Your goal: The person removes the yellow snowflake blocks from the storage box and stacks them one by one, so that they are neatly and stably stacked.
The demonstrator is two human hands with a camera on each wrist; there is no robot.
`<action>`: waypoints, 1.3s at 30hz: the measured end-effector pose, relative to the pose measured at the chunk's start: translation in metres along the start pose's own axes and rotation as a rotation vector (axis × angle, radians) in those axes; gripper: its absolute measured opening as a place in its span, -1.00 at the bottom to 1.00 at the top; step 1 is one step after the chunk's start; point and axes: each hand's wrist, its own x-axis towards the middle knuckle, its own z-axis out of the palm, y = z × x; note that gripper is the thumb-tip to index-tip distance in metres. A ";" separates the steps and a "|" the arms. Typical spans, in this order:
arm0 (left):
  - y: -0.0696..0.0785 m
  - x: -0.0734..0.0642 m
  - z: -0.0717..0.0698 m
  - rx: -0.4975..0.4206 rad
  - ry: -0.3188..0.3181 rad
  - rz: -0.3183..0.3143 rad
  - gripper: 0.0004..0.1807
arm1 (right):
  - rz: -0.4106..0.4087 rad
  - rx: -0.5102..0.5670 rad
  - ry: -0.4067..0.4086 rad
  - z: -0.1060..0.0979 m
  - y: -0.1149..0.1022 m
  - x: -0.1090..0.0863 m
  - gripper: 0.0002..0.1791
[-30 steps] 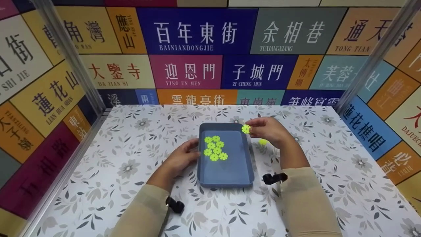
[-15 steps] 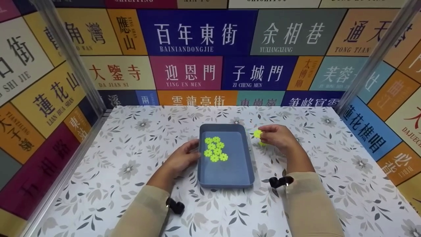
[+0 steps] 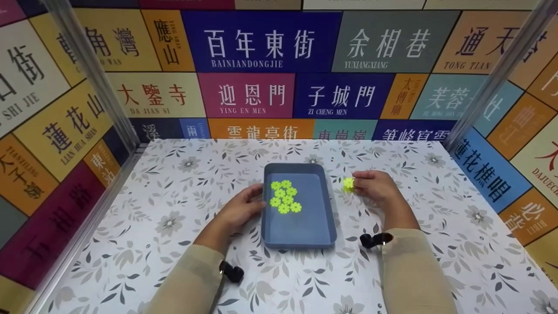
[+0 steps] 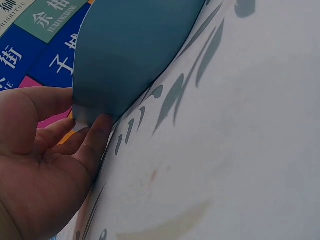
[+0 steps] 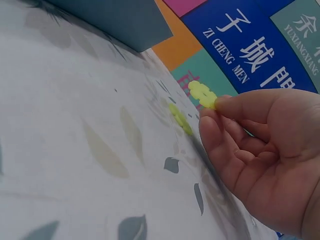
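A shallow blue-grey tray [image 3: 301,233] lies on the table, holding a cluster of several bright yellow-green flower-shaped discs [image 3: 285,198] towards its far left. My left hand [image 3: 239,209] rests against the tray's left side, fingertips at the outer wall [image 4: 125,55]. To the right of the tray, my right hand [image 3: 375,187] pinches one flower-shaped disc [image 5: 201,93] between thumb and index finger. Beneath it on the tablecloth lies another yellow disc [image 5: 180,119], mostly overlapped by the held one in the head view.
A white tablecloth [image 3: 174,261] with grey leaves and flowers covers the table. Colourful sign-printed panels [image 3: 261,41] stand behind and on both sides, with clear corner posts [image 3: 102,87]. A small black camera [image 3: 232,271] is strapped at each wrist.
My right hand has moved right and down, carrying the flower-shaped disc from the tray's far right corner to over the loose disc. The left hand and tray have stayed put.
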 end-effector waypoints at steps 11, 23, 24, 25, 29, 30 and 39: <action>0.001 0.000 0.000 0.016 -0.003 0.009 -0.27 | 0.023 -0.059 0.031 0.000 0.004 -0.001 -0.43; 0.000 -0.001 0.000 0.008 0.000 0.011 -0.26 | 0.036 -0.162 0.066 0.001 0.003 -0.001 -0.49; 0.000 -0.001 0.000 0.006 -0.001 0.011 -0.26 | 0.039 -0.166 0.069 0.001 0.003 -0.002 -0.50; 0.001 -0.001 0.000 0.004 0.000 0.008 -0.27 | 0.044 -0.169 0.073 0.001 0.003 -0.002 -0.50; 0.001 -0.001 0.001 -0.009 -0.006 0.004 -0.27 | 0.054 -0.177 0.085 0.000 0.002 -0.002 -0.50; 0.001 -0.001 0.001 -0.011 -0.008 0.004 -0.28 | 0.054 -0.181 0.085 0.000 0.002 -0.002 -0.50; 0.001 -0.001 0.001 -0.007 -0.004 0.012 -0.28 | 0.040 -0.185 0.089 0.001 -0.002 -0.003 -0.48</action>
